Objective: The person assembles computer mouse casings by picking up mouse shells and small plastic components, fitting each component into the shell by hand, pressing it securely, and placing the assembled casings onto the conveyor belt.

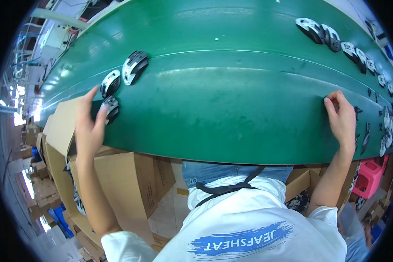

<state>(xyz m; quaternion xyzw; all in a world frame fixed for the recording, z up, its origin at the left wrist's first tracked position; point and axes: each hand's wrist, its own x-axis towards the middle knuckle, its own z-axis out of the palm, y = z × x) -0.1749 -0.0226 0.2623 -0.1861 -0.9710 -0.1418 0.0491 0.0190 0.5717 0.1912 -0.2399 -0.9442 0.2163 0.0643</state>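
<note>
My left hand (89, 126) is at the left side of the green work surface (231, 113), thumb and forefinger spread apart and slightly blurred. Its thumb overlaps the edge of a black-and-white curved plastic shell (112, 110); whether it presses on it I cannot tell. Just beyond lie a second shell (111, 84) of the same kind and a larger-looking third shell (135, 68). Over on the right, my right hand (341, 117) hovers at or just above the surface, thumb and forefinger pinched together. A tiny dark bit shows at its fingertips, too small to name.
Several more shells (353, 56) form a row along the far right. Small black parts (366, 135) lie right of my right hand. An open cardboard box (113, 183) stands below the left edge, with shells inside. A pink stool (367, 178) is at lower right.
</note>
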